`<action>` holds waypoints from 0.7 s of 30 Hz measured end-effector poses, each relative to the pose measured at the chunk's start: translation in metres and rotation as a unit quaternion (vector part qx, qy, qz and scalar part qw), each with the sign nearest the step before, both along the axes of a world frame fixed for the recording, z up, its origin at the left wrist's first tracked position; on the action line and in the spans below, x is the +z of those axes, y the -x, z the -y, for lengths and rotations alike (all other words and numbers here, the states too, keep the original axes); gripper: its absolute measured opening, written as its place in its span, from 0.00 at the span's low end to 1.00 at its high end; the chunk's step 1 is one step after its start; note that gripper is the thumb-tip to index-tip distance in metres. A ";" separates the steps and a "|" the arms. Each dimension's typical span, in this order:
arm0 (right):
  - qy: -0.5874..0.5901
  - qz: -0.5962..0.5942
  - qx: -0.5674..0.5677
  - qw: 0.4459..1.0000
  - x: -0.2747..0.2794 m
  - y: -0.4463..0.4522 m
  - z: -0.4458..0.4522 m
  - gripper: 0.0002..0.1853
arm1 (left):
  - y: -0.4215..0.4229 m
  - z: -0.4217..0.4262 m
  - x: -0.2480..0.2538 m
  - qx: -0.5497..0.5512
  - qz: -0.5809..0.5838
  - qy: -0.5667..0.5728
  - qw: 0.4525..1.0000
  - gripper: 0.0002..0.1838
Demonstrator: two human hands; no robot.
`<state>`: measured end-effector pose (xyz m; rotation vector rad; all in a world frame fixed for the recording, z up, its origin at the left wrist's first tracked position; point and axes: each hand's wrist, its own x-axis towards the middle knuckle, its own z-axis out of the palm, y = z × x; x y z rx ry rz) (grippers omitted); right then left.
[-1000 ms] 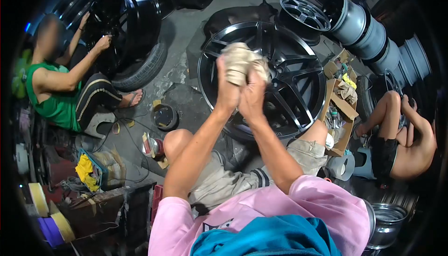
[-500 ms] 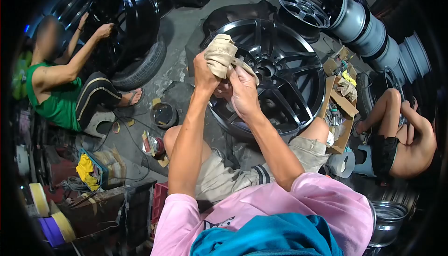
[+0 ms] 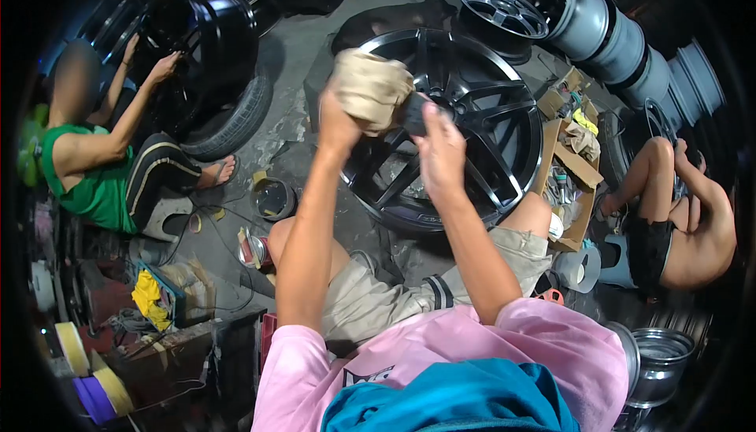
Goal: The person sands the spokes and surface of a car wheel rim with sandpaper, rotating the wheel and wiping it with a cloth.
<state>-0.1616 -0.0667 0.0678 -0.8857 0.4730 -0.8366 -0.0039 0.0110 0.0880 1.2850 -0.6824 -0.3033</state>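
A beige cloth (image 3: 370, 89) is bunched in my left hand (image 3: 339, 125), whose fingers are wrapped round its lower left side. My right hand (image 3: 441, 140) pinches a small dark piece (image 3: 413, 115), which touches or nearly touches the cloth's right edge; what it is cannot be made out. Both hands are above a large black spoked wheel rim (image 3: 492, 133) with a bright machined edge, lying face up in front of my knees. The hands hide part of the rim's left side and centre.
A person in green (image 3: 87, 172) sits at the left by a tyre (image 3: 236, 125). Another person (image 3: 693, 235) crouches at the right. A cardboard box (image 3: 579, 164) of tools stands beside the rim. A dark dog (image 3: 394, 18) lies behind it. Silver rims (image 3: 587, 22) line the back right.
My hands have moved slightly apart, with the cloth now spread larger in my left hand. A dark piece has come into view at my right fingertips. The whole view has shifted a little.
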 end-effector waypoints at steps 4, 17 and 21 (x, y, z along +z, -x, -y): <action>-0.010 0.027 0.034 0.999 -0.025 -0.030 -0.028 0.15 | 0.030 0.020 -0.027 0.084 0.231 -0.025 0.969 0.18; -0.080 -0.025 0.135 0.987 -0.012 0.049 0.020 0.23 | -0.081 0.007 -0.047 0.211 0.111 -0.008 0.971 0.15; -0.103 -0.006 0.023 0.994 -0.022 0.095 0.076 0.14 | -0.042 0.049 -0.045 0.131 0.219 -0.134 0.958 0.24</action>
